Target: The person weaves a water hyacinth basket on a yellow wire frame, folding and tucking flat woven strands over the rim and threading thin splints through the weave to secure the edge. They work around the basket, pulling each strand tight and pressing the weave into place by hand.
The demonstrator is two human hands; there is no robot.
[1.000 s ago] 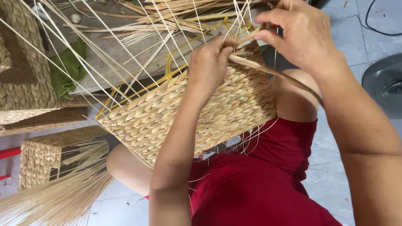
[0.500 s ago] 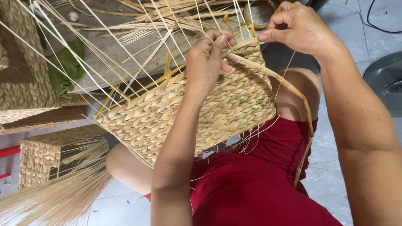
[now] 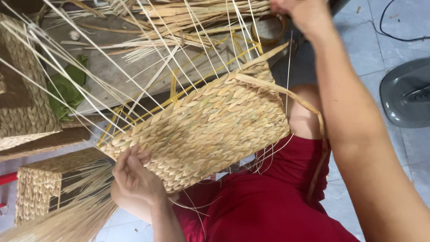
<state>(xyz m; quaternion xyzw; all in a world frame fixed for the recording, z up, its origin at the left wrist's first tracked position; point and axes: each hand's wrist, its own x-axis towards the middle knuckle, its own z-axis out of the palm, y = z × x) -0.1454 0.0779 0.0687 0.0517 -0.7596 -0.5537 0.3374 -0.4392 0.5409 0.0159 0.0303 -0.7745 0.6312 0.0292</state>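
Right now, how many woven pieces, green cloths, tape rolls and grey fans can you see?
Woven pieces: 4 (in-work panel, basket at left, flat piece, small basket)
Green cloth: 1
Tape roll: 1
Grey fan: 1
Total: 7

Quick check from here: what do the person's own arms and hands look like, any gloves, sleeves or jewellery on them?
Both are bare. The left hand has no glove, ring or wristband, and its forearm shows no sleeve. The right hand is partly cut off at the top edge; what shows is ungloved, and the long forearm below it is uncovered too. No watch or bracelet is visible.
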